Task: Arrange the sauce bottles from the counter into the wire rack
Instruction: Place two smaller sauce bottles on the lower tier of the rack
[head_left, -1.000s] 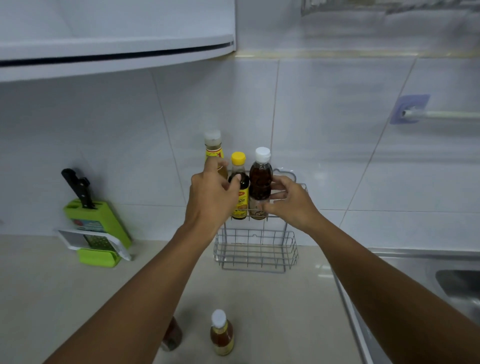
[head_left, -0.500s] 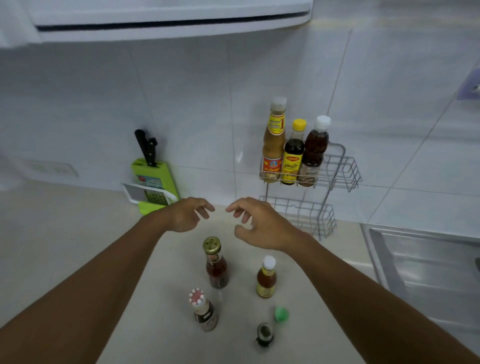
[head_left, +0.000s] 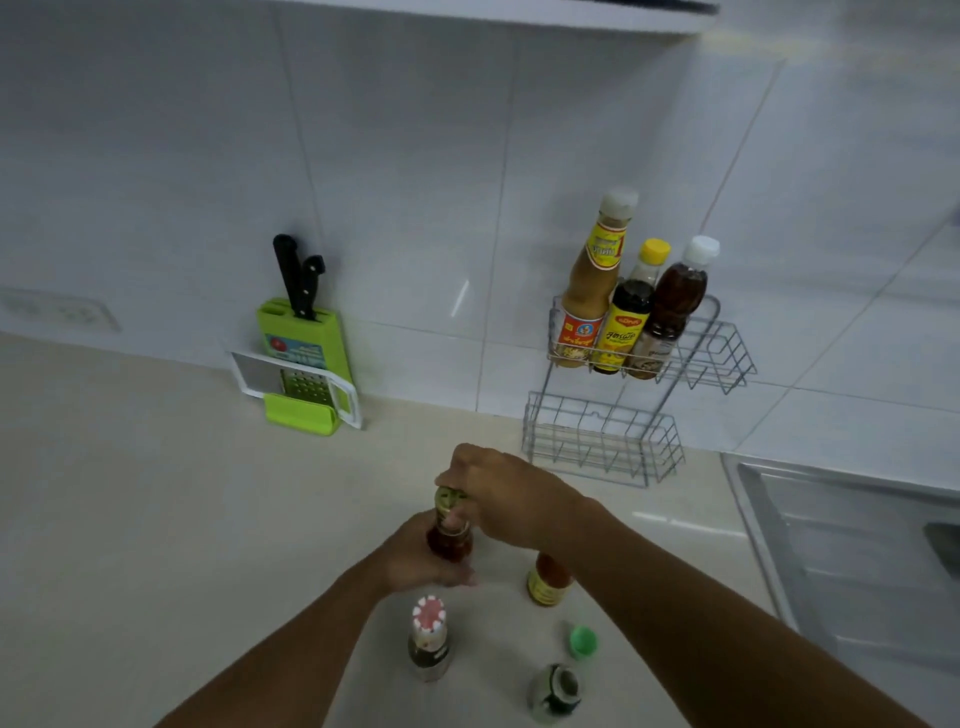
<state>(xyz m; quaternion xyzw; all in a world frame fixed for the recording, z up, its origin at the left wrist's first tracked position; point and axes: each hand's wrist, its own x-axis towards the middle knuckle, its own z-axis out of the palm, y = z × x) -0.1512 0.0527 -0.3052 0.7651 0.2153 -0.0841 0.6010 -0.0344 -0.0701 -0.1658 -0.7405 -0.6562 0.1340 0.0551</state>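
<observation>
White tiles run behind a pale worktop, and the wire rack stands at the worktop's back edge, toward the sink side. Its upper basket already carries three bottles packed at its left end; the lower basket shows nothing in it.

I have both hands on the dark red bottle with the gold cap, which stands upright near the middle of the worktop. My left hand wraps the body from the left, and my right hand is curled over the cap and neck from above. Neither hand is free.

From here the rack lies up and to the right of the bottle, beyond my right hand, so the right arm is the nearer one for the carry. The bottle's long axis is vertical, which I judge suits dropping it straight into a basket.

Three more bottles wait nearer the front edge: one with a red-and-white cap, an orange one partly under my right forearm, and a dark green one beside a loose green cap.
</observation>
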